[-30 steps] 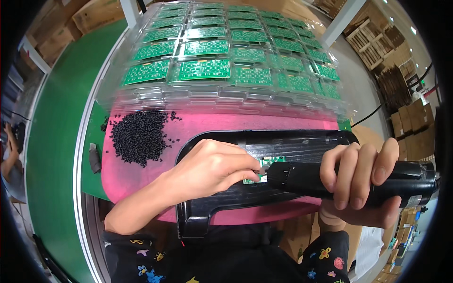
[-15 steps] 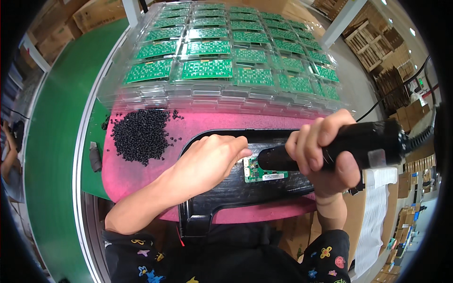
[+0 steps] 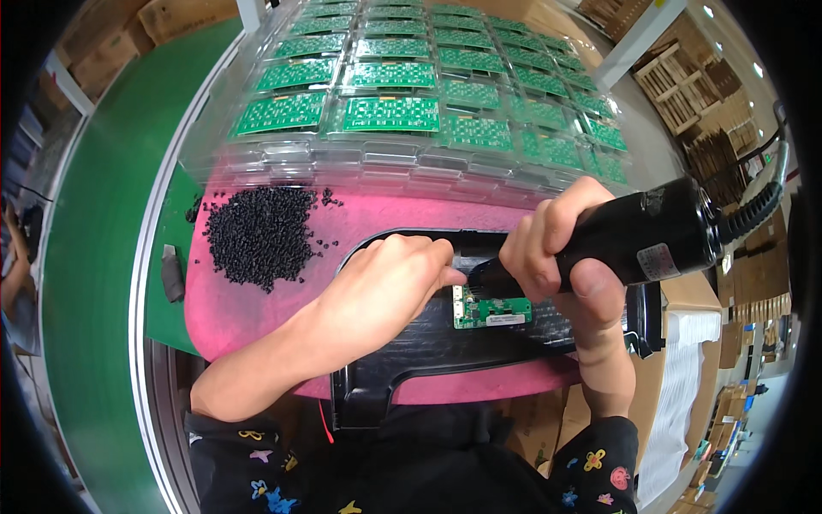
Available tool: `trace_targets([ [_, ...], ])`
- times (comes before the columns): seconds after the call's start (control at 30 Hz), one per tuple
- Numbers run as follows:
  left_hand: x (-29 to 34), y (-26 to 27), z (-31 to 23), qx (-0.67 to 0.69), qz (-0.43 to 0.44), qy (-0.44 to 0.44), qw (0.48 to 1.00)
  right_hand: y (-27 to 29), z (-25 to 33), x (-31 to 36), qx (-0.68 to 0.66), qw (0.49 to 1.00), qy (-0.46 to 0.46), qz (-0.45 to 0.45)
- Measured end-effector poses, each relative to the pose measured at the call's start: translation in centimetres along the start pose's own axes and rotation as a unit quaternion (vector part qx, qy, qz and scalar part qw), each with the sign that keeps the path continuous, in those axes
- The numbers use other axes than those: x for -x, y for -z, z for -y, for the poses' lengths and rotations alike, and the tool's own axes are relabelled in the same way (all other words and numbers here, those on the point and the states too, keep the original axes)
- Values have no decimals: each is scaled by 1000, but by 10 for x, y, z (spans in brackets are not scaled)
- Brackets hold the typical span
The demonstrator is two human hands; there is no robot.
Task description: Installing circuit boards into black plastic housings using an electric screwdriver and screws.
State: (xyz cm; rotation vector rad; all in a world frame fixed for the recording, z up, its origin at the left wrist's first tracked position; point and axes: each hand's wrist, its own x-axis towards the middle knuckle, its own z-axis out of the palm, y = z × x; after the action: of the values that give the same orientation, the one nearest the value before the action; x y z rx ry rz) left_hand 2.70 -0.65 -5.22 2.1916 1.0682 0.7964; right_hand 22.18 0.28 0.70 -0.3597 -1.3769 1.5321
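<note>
Just beside the left hand (image 3: 398, 278) lies a circuit board (image 3: 491, 312).

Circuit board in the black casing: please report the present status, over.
Right grip closed around black corded tool. Left grip beside tool's tip, contents hidden. Green circuit board lies in black casing; tool hides its upper edge partly.

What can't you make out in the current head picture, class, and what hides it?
All in the head view:
Anything the left hand may be pinching: hidden by the hand itself.
Tip of the black handheld tool: lost beside the left hand.
Part of the green circuit board below: covered by the tool.
Part of the black casing: behind the tool and right hand.
Shapes in the black pile: too small.
</note>
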Motion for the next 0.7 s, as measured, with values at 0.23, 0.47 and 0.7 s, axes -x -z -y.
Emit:
trace_targets([
  [0.23, 2, -1, 7, 28, 33, -10, 999, 1, -4, -3, 8, 999, -41, -19],
  [0.47, -1, 5, 1, 46, 28, -10, 998, -21, 9, 12, 110, 989, 65, -68],
  [0.7, -6, 8, -10, 192, 4, -48, 980, -16, 39, 17, 27, 981, 187, -46],
])
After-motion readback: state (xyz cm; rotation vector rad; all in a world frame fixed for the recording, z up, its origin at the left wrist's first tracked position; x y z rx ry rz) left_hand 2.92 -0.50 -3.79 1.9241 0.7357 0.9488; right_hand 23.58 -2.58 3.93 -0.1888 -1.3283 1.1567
